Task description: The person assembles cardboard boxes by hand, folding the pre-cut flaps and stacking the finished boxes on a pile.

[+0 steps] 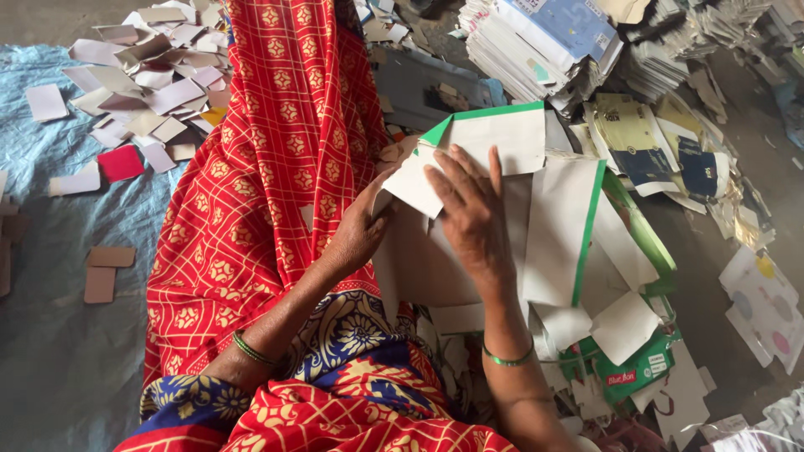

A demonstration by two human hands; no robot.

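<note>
On the lap, the left hand (356, 230) pinches the edge of a flat white cardboard sheet with a green border (490, 138), while the right hand (469, 209) lies open on top, pressing it steady.

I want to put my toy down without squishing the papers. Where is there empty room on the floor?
The blue sheet at the left is mostly bare, between the red cloth and two brown card pieces. Grey floor at the right has a strip free. Crowded: the scrap pile at top left, the stacks at top, and the white card under both hands.
</note>
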